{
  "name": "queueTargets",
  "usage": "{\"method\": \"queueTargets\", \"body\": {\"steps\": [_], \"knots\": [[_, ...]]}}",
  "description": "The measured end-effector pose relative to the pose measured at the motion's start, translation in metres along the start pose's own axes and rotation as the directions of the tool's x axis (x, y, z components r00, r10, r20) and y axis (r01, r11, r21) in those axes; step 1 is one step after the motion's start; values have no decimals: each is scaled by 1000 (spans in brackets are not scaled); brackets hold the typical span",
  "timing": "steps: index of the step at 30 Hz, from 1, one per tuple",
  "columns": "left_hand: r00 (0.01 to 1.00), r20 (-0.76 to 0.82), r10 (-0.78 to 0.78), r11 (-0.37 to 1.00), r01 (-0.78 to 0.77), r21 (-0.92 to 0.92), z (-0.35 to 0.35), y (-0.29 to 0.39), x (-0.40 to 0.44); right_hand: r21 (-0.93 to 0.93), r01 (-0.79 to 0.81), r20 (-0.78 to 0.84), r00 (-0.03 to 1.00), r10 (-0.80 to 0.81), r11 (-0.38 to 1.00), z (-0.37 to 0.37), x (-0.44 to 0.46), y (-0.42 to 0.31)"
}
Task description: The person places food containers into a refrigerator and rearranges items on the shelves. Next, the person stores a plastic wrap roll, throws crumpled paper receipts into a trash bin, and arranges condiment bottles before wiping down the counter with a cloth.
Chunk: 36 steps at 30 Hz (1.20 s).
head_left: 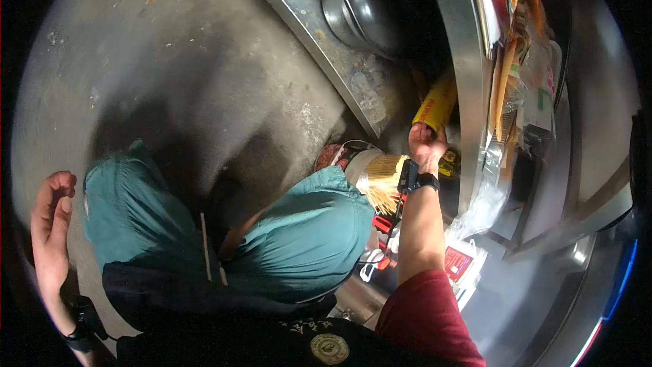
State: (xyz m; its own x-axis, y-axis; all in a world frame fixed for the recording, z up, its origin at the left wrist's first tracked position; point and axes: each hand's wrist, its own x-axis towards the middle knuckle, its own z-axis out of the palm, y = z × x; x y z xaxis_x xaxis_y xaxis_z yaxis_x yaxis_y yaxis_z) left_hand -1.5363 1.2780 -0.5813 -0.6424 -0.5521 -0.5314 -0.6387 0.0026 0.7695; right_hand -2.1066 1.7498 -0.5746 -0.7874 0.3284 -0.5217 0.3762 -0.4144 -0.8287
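Observation:
A yellow roll with red lettering [435, 104] lies under the metal counter at the right. My right hand [428, 144] is at its near end, palm up, with the fingers against or round the roll; part of them is hidden. Below that hand stands a bundle of thin wooden sticks [384, 175] in a pale wrapping. My left hand [54, 207] is raised at the far left beside my green shorts [136, 211]. Its fingers are curled loosely, apart from the thumb, and nothing shows in it.
A shiny metal pot [363, 10] sits on a low metal shelf [305, 27]. Papers and plastic bags [509, 88] are packed along the counter's right side. Near my right forearm are red items [382, 224] and a red-and-white box [458, 263].

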Motion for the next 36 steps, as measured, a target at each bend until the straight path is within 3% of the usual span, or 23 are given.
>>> {"method": "queueTargets", "body": {"steps": [5, 7, 8, 9, 10, 12, 13, 14, 15, 16, 18, 19, 21, 25, 27, 29, 33, 34, 36], "knots": [[998, 62, 22, 1000, -22, -1, 2, 23, 1, -15, -15, -88, 996, 13, 1000, 6, -12, 8], [999, 1, 44, 999, -44, 7, 10, 29, 0, -50, -16, -29, 999, 15, 999, 3, -24, 14], [1000, 7, 12, 1000, -12, -17, 9, 34, -4, -25, -132, 95, 986, 134, 991, -6, -19, 8], [999, -33, -42, 999, 41, -15, 0, 41, -17, -115, -141, 43, 988, 147, 983, -3, -32, 10], [998, -58, -28, 999, 30, 40, 1, 66, -26, -202, -54, 239, 966, 102, 978, -7, -35, 9], [996, -47, -82, 988, 87, 129, -13, 100, -56, -297, -229, 266, 912, 311, 927, 7, -70, 12], [996, -53, -71, 977, 80, 195, -19, 111, -74, -475, -167, 287, 899, 332, 864, 16, -93, 15], [997, -67, -50, 975, 63, 214, -23, 121, -94, -526, -185, 376, 824, 423, 830, 13, -103, 17], [997, -71, -17, 977, 31, 212, -30, 135, -113, -588, -183, 308, 850, 428, 788, 15, -109, 20], [983, -137, 123, 959, -82, 272, -29, 138, -132, -668, -173, 309, 820, 482, 724, 15, -127, 23], [994, -84, 63, 967, -41, 250, -43, 179, -171, -774, -65, 330, 807, 490, 629, 40, -185, 10], [987, -90, 135, 964, -110, 241, -49, 185, -182, -805, 5, 349, 812, 468, 593, 55, -231, 13], [992, -59, 114, 975, -100, 200, -60, 220, -215, -881, 124, 376, 768, 518, 456, 79, -290, -1], [983, -90, 163, 981, -152, 117, -81, 299, -273, -862, 393, 504, 599, 622, 320, 111, -376, -34], [970, -116, 213, 976, -206, 64, -91, 330, -301, -783, 498, 601, 449, 661, 373, 115, -396, -47], [969, -114, 219, 975, -215, 48, -102, 356, -321, -743, 592, 613, 413, 673, 313, 137, -452, -74], [949, -193, 249, 964, -223, 148, -132, 405, -363, -656, 665, 633, 228, 740, 356, 171, -506, -109], [943, -216, 254, 961, -222, 162, -142, 418, -376, -695, 591, 627, 220, 747, 410, 181, -512, -114], [924, -271, 269, 956, -221, 194, -161, 437, -401, -593, 687, 677, 143, 722, 420, 208, -521, -118]]}}
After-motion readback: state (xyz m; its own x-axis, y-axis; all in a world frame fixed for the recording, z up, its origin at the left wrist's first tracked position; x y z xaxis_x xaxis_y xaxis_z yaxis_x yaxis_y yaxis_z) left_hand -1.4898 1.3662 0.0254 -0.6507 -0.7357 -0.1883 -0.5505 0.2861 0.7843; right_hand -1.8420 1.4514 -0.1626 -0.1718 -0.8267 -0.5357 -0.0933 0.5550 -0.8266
